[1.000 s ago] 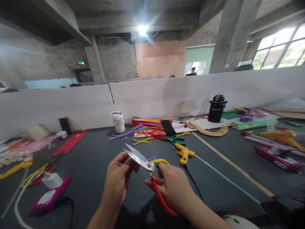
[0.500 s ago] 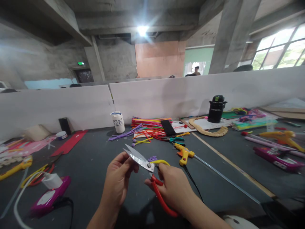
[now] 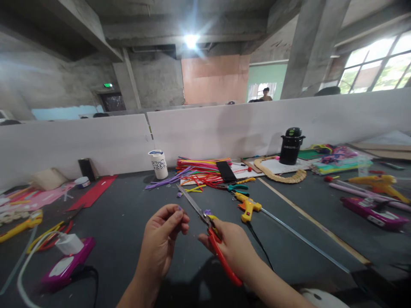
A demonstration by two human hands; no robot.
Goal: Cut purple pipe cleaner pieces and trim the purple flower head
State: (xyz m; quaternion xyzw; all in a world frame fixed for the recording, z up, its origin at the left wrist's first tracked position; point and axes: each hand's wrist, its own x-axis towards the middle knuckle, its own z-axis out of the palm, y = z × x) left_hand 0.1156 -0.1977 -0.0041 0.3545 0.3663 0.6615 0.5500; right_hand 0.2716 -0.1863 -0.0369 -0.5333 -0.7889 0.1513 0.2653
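Observation:
Between the thumb and fingertips of my left hand (image 3: 165, 233) is pinched a tiny purple piece (image 3: 179, 208), mostly hidden by the fingers. My right hand (image 3: 229, 241) grips scissors (image 3: 194, 203) with red and yellow handles, their blades angled up and to the left, a little apart from my left hand. Just behind the scissors' pivot, a small purple clump (image 3: 208, 212) lies partly covered on the dark table (image 3: 189, 265). Farther back are yellow stems with purple ends (image 3: 195, 188) and several loose purple pipe cleaners (image 3: 168, 180).
A yellow glue gun (image 3: 248, 206) with a clear glue stick lies right of my hands, near teal-handled pliers (image 3: 238, 188). Behind stand a white cup (image 3: 158, 164) and a black canister (image 3: 290, 147) before a white partition (image 3: 199, 132). A purple power strip (image 3: 69, 263) sits at left.
The scissors have turned and drawn away from my left hand, toward the right, and their blades now look closed together. My left hand has barely moved, and the purple piece now shows at its fingertips.

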